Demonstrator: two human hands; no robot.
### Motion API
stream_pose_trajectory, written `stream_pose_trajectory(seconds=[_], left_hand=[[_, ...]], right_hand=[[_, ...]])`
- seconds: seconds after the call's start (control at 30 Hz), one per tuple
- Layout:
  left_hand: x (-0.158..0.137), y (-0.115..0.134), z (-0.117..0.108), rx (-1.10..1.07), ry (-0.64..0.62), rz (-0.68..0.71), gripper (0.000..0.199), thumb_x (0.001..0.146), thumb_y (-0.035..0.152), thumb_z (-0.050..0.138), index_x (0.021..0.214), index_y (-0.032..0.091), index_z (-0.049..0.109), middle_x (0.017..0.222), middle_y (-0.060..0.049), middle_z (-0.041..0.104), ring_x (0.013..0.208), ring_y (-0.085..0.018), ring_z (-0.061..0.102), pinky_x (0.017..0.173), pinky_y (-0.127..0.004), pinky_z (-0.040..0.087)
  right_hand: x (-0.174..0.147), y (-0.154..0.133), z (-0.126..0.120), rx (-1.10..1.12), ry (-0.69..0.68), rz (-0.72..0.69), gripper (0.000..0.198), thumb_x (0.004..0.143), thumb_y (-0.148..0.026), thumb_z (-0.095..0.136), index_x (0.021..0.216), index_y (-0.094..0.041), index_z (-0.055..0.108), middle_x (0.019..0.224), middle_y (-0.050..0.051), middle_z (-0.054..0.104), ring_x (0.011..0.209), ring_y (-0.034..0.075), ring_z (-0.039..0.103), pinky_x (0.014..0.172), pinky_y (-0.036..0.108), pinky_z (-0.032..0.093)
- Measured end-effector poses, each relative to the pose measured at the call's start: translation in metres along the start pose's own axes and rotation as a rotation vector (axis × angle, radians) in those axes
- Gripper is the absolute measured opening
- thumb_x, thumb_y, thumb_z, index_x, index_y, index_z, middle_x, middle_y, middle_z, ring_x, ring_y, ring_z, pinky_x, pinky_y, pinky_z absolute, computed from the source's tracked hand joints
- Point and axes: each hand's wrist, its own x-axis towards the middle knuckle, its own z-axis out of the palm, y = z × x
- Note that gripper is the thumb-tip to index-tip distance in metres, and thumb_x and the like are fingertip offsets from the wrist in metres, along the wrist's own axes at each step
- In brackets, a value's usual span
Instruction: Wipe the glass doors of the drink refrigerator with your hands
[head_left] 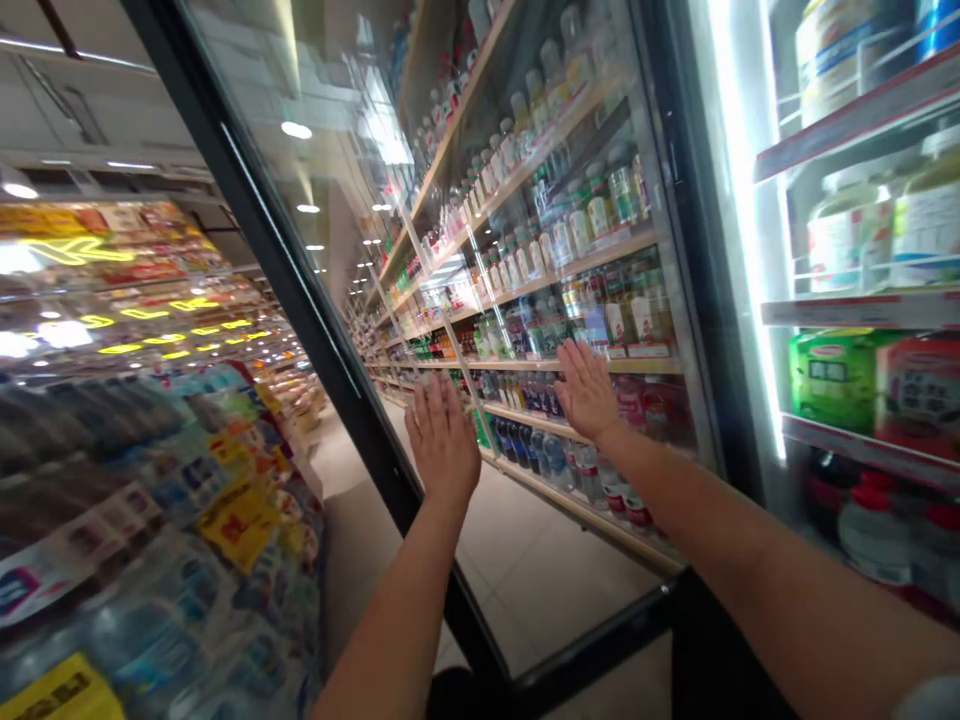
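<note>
Glass cooler door, black-framed: I hold my left hand nearer its left edge, right hand nearer its right, both opened flat.

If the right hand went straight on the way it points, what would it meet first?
The glass door, most likely: the right hand is open, palm toward it. Depth is unclear, so it may be touching now.

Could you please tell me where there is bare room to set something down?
The floor strip between the bottle packs at left and the door frame looks free. It is crowded among those packs and on the fridge shelves at right.
</note>
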Motion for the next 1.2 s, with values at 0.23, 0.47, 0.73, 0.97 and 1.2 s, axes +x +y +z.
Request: stream_pose_trajectory(seconds=[0.23,0.47,0.73,0.97,1.2], left_hand=[[-0.024,0.001,-0.003,-0.073,-0.111,0.236,0.06,0.101,0.02,0.044,0.159,0.019,0.029,0.159,-0.01,0.036,0.154,-0.025,0.018,0.128,-0.047,0.01],[-0.023,0.004,-0.001,-0.092,-0.071,0.124,0.063,0.1,0.018,0.044,0.16,0.012,0.022,0.161,-0.016,0.03,0.155,-0.029,0.012,0.124,-0.048,0.025],[-0.005,-0.019,-0.007,-0.052,-0.033,0.029,0.061,0.1,0.023,0.045,0.158,0.011,0.028,0.161,-0.019,0.03,0.155,-0.031,0.013,0.126,-0.051,0.02],[-0.021,-0.006,-0.009,-0.156,-0.198,0.381,0.058,0.1,0.013,0.041,0.157,0.016,0.032,0.159,-0.01,0.038,0.154,-0.024,0.018,0.126,-0.042,0.023],[-0.002,-0.01,-0.007,-0.146,-0.099,0.027,0.062,0.101,0.023,0.042,0.159,0.012,0.025,0.163,-0.016,0.027,0.155,-0.03,0.013,0.125,-0.05,0.022]], right_hand=[[0.0,0.0,0.0,0.013,-0.016,0.004,0.061,0.104,-0.036,0.034,0.16,-0.017,0.023,0.164,0.01,0.032,0.156,0.023,0.018,0.126,0.049,0.018],[-0.001,0.0,-0.001,0.025,-0.028,0.018,0.061,0.104,-0.037,0.032,0.16,-0.018,0.023,0.164,0.011,0.03,0.156,0.023,0.018,0.125,0.051,0.018],[-0.001,0.0,0.0,0.009,-0.02,0.01,0.061,0.103,-0.038,0.032,0.16,-0.016,0.025,0.164,0.012,0.031,0.155,0.024,0.018,0.125,0.051,0.019],[-0.001,0.001,0.0,0.018,-0.023,0.009,0.061,0.103,-0.037,0.031,0.16,-0.017,0.024,0.164,0.011,0.031,0.155,0.024,0.018,0.125,0.051,0.018],[-0.001,0.0,-0.001,0.019,-0.028,0.026,0.06,0.103,-0.037,0.031,0.16,-0.018,0.024,0.164,0.011,0.031,0.155,0.024,0.018,0.125,0.051,0.019]])
